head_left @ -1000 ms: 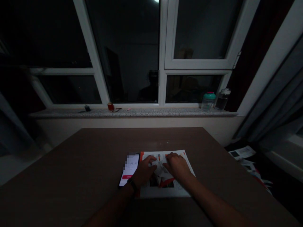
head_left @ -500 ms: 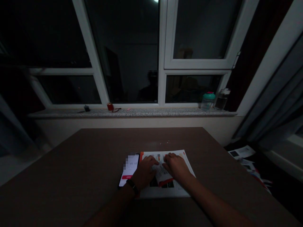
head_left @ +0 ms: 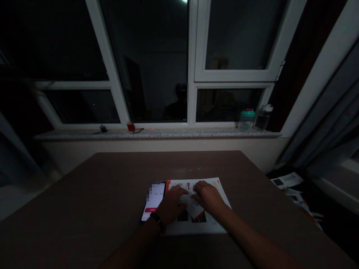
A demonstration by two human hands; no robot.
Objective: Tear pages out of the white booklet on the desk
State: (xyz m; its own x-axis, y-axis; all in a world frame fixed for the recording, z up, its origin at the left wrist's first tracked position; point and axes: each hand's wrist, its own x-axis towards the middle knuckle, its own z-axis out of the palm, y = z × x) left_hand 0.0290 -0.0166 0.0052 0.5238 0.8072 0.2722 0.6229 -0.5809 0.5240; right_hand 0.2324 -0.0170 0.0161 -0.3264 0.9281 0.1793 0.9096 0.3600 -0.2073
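Note:
A small folded paper (head_left: pixel 193 207), white with print and a red edge, lies at a slant on a printed sheet or booklet (head_left: pixel 215 226) with dark pictures and an orange left edge. My left hand (head_left: pixel 174 203) grips its left side, with thumb and fingers bent over it. On the opposite side my right hand (head_left: pixel 209 196) has its fingers curled down on the upper right edge. Both hands cover parts of the folded paper, and the fingertips are dim. A dark band is round my left wrist.
A lit phone (head_left: pixel 151 209) lies left of the sheet on the brown table (head_left: pixel 112 194). Small white scraps lie beyond the sheet. The windowsill (head_left: pixel 174 133) carries a red object (head_left: pixel 130 126), a teal-lidded bottle (head_left: pixel 246 119) and a clear bottle (head_left: pixel 263 117). Papers (head_left: pixel 288 181) lie right of the table.
The near end of the folded paper has shifted or been folded over, and less of its red edge shows. Both hands have stayed almost in place.

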